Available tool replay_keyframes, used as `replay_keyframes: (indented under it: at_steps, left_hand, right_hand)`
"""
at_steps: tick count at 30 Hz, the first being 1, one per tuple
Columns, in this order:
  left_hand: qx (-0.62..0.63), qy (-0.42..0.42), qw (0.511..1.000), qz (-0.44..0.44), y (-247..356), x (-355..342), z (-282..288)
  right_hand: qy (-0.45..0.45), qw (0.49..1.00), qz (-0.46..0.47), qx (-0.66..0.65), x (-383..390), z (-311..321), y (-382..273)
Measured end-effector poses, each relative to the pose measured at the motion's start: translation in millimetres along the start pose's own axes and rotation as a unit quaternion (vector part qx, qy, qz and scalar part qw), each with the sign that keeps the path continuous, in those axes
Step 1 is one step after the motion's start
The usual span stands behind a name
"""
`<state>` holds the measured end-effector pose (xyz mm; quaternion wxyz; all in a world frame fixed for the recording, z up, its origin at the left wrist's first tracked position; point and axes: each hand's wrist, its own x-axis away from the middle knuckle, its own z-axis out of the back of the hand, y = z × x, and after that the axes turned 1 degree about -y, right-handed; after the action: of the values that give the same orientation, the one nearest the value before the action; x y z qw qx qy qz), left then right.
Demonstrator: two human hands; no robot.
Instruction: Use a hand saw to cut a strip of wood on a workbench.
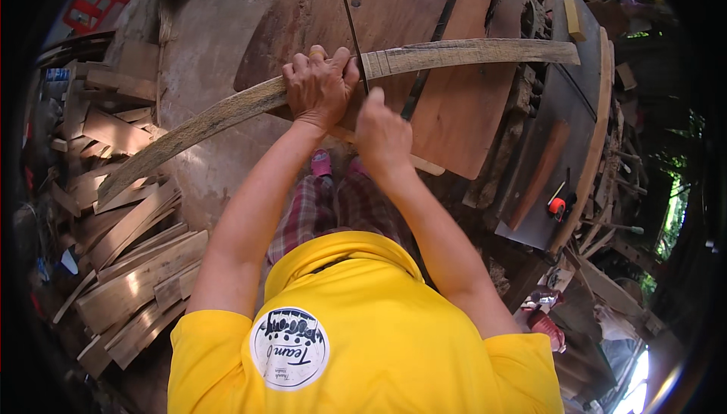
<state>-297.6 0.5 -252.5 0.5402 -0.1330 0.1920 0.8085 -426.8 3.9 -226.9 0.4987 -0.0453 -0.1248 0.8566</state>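
Note:
A long curved, rough wooden board lies crosswise over a brown wooden work surface. My left hand grips the board just left of a thin dark saw blade, with its fingers curled over the top. The blade crosses the board, beside several pencil-like marks on its right part. My right hand is closed at the near end of the blade, on what appears to be the saw's handle, which is mostly hidden by the fingers.
Scrap planks pile up on the left, near a red plastic stool. On the right, a dark board carries a wooden piece and an orange tape measure. A small yellow block lies beyond.

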Motion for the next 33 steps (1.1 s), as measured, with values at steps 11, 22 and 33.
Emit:
replay_keyframes:
  at_steps: [11,22,33]
  left_hand:
    - [0.017,-0.019,1.0,0.013,0.1,1.5,2.9]
    - [0.035,-0.029,0.999,0.023,3.3,0.5,6.2]
    - [0.025,-0.012,0.999,0.027,-5.1,-2.3,10.0]
  right_hand:
    - [-0.028,1.0,-0.005,-0.01,4.0,3.6,3.8]
    - [-0.042,0.999,-0.026,-0.021,4.7,8.0,2.3]
    - [-0.027,0.999,-0.013,-0.043,94.5,36.2,16.7]
